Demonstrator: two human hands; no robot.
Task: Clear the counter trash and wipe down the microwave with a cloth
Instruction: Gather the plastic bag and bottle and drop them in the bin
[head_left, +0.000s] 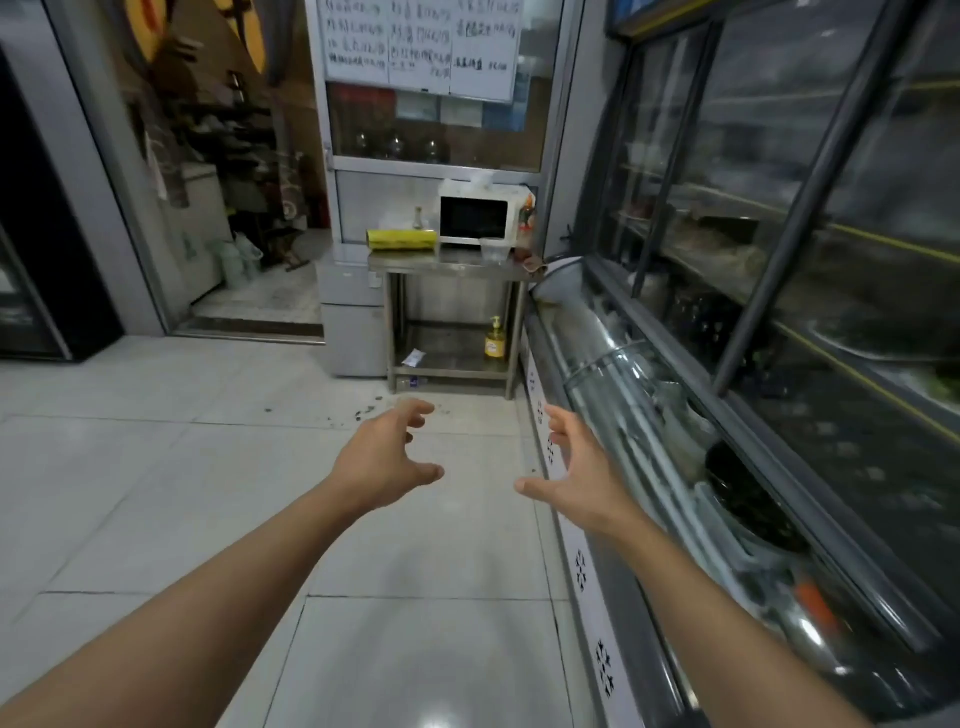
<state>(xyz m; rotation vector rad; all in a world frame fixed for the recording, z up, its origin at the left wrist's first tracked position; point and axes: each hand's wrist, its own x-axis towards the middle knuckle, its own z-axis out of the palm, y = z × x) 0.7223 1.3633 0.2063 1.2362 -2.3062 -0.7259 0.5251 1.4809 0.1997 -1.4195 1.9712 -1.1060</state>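
A white microwave (478, 217) with a dark door stands on a steel counter (415, 264) far ahead, against a metal-and-glass partition. In front of it sits a clear plastic cup (494, 250), and a yellow roll (402, 239) lies to its left. A small brownish scrap (535, 266) lies at the counter's right corner. Both my arms reach forward over the tiled floor, well short of the counter. My left hand (387, 457) and my right hand (576, 470) are empty, with fingers spread and curled. No cloth can be seen.
A long glass display case (675, 415) runs along the right side. The counter's lower shelf holds a yellow pump bottle (494, 340) and a white packet (414, 357). A small grey cabinet (353, 317) stands left of the counter. Dark crumbs (363, 413) dot the floor. An open doorway (244, 218) is at left.
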